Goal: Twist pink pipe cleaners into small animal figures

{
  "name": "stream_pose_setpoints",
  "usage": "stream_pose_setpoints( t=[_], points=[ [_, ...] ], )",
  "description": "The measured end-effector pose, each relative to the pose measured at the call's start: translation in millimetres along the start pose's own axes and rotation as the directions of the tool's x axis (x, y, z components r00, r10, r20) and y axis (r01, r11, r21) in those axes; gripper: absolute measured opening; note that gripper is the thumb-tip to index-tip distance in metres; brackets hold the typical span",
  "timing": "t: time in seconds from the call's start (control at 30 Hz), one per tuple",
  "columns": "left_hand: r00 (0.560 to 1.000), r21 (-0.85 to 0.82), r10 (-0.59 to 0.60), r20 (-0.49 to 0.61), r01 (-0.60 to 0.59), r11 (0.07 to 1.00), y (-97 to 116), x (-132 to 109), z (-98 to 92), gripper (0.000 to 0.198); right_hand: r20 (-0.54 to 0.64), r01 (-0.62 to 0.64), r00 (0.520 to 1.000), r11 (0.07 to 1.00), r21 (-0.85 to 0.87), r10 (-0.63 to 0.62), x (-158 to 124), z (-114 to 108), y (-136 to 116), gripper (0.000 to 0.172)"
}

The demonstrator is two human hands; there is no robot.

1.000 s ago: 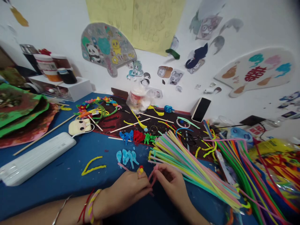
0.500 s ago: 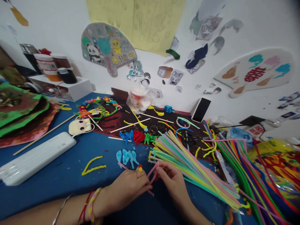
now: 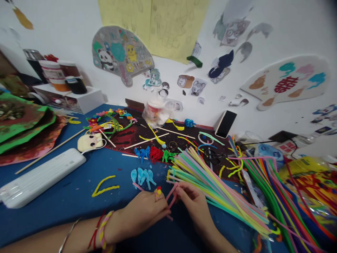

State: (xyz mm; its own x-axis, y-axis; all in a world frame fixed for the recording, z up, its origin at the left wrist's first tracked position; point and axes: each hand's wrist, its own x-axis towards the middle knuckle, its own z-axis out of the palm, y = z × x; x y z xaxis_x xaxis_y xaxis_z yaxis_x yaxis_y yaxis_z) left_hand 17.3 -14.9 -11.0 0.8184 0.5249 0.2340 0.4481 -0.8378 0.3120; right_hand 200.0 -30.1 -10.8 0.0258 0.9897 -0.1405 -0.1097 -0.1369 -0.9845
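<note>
Between my two hands is a pink pipe cleaner (image 3: pixel 172 197), bent into a narrow loop. My left hand (image 3: pixel 143 213) is closed on its lower part, with an end sticking out below the fingers. The thumb and fingertips of my right hand (image 3: pixel 193 200) pinch the loop at its upper bend. A pink piece (image 3: pixel 138 186) shows past the left knuckles; whether it joins the loop is hidden. Just beyond lie several light blue looped pipe-cleaner pieces (image 3: pixel 143 176). A bundle of pastel pipe cleaners (image 3: pixel 213 186) lies right beside my right hand.
A bent yellow pipe cleaner (image 3: pixel 101 186) and a white power strip (image 3: pixel 44 177) lie to the left. Blue, red (image 3: pixel 156 154) and green shaped pieces sit farther back. Scissors (image 3: pixel 211 158) rest behind the bundle, and a phone (image 3: pixel 225 124) leans on the wall.
Hardly anything differs. My left hand has shifted very slightly to the right, and the pink loop stays pinched between both hands.
</note>
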Motion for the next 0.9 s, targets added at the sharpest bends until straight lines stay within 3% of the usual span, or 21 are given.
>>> stream_pose_setpoints(
  t=[0.37, 0.7, 0.9],
  points=[
    [1.000, 0.034, 0.018, 0.002, -0.018, 0.999, 5.0, 1.9, -5.4, 0.018, 0.018, -0.092, 0.996, 0.992, 0.082, 0.091, 1.1, -4.1, 6.6, 0.021],
    [0.995, 0.037, 0.025, 0.095, -0.029, 0.999, 5.7, 1.2, -8.4, 0.014, 0.006, -0.117, 0.993, 0.991, 0.066, 0.116, 3.5, -6.4, 3.8, 0.025],
    [0.996, 0.045, 0.014, 0.088, -0.018, 0.999, 5.7, 3.4, -9.7, 0.014, -0.016, -0.082, 0.996, 0.995, 0.061, 0.083, 2.6, -5.9, 0.9, 0.020]
  ],
)
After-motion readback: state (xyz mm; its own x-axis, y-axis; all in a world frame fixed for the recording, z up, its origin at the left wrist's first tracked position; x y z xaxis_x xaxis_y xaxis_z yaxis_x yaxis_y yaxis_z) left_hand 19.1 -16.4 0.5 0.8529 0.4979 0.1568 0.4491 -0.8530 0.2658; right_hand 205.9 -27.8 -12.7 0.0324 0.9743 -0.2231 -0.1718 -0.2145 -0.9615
